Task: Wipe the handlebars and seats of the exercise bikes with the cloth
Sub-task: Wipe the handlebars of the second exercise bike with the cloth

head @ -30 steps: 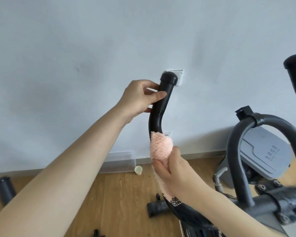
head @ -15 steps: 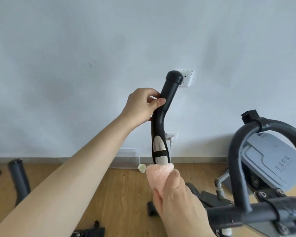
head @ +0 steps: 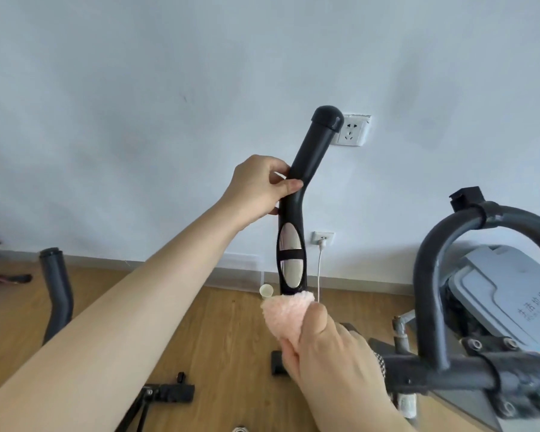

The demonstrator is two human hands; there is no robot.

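Note:
A black bent handlebar (head: 309, 160) of the exercise bike rises in the middle of the view, with a silver sensor plate (head: 290, 260) on its lower part. My left hand (head: 259, 188) grips the bar at its bend, thumb across the front. My right hand (head: 331, 353) holds a fluffy pink cloth (head: 286, 313) wrapped around the bar just below the sensor plate. The bar under the cloth is hidden.
A dark curved bar (head: 443, 254) and bolted crossbar (head: 449, 372) of the bike fill the right, over a grey housing (head: 505, 294). Another black handlebar (head: 56, 288) stands at the left. Wall sockets (head: 353, 132), a white cable (head: 319, 269) and wooden floor (head: 225, 344) lie behind.
My right hand slid the pink cloth down the handlebar, uncovering the silver sensor plate. My left hand moved slightly lower, toward the bend.

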